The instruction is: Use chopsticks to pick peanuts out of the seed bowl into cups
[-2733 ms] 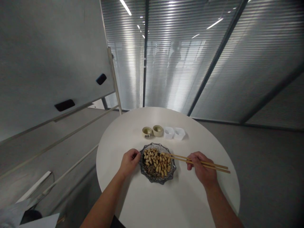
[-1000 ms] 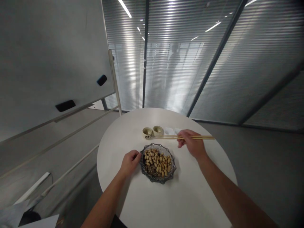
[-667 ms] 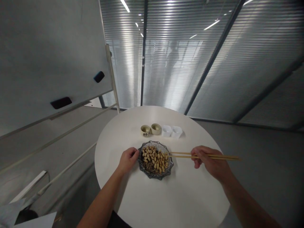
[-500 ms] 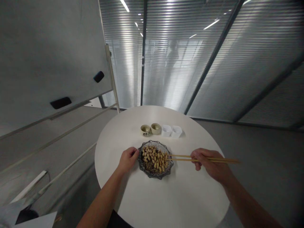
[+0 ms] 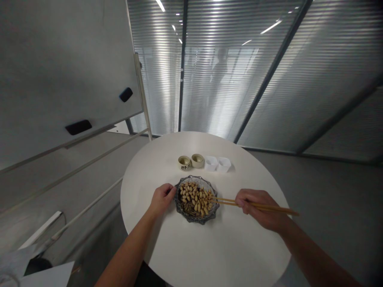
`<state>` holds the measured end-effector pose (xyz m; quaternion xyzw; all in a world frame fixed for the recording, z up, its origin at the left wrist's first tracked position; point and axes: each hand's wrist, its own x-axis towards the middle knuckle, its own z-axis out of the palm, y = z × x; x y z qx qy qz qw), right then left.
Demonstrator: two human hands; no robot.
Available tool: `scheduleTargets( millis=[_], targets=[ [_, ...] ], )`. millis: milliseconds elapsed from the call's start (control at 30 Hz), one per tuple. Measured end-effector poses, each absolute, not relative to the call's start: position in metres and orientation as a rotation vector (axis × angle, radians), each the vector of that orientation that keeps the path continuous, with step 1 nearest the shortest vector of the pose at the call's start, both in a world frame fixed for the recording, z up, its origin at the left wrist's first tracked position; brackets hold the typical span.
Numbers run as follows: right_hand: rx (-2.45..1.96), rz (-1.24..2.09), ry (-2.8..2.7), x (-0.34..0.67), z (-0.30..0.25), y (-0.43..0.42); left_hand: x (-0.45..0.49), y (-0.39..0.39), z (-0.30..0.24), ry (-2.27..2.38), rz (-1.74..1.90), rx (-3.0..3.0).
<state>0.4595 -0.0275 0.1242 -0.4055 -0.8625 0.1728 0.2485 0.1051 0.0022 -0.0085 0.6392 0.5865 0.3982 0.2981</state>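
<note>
A scalloped glass bowl [image 5: 196, 220] stands on the round white table. Inside it lie pistachios [image 5: 185, 190] toward the back left, peanuts [image 5: 204, 204] on the right and dark striped seeds [image 5: 188, 208] at the front left. My left hand [image 5: 161, 198] is closed at the bowl's left rim, thumb and fingers pinching its edge. To the right of the bowl, my right hand [image 5: 255, 203] grips a pair of wooden chopsticks [image 5: 277, 208]. Their tips reach over the right rim to the peanuts, close together; whether a nut sits between them I cannot make out.
Behind the bowl, two beige cups [image 5: 184, 162] and two white plastic cups [image 5: 211, 163] stand in a row. The table [image 5: 227, 247] has a curved edge. A whiteboard [image 5: 68, 71] on a frame is at the left, and a glass partition [image 5: 209, 99] rises behind the table.
My right hand has shifted slightly left, and the chopsticks now slope more, with their back ends lower and their tips closer together. My left hand remains at the rim.
</note>
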Motion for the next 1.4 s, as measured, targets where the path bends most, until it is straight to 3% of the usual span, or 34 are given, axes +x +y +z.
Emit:
scheduleTargets(
  millis=[467, 800, 1167, 1400],
  targets=[
    [-1.158, 0.619, -2.323, 0.466, 0.112, -0.029, 0.103, 0.003, -0.009, 1.573, 1.057, 1.705],
    [-1.204, 0.486, -2.195, 0.457, 0.098, -0.026, 0.103, 0.003, -0.009, 1.568, 1.079, 1.686],
    [-1.150, 0.785, -1.492, 0.451, 0.073, -0.015, 0.103, 0.003, -0.009, 1.561, 1.083, 1.683],
    [-1.050, 0.746, -1.124, 0.419, 0.071, 0.040, 0.104, 0.001, -0.009, 1.558, 1.094, 1.684]
  ],
)
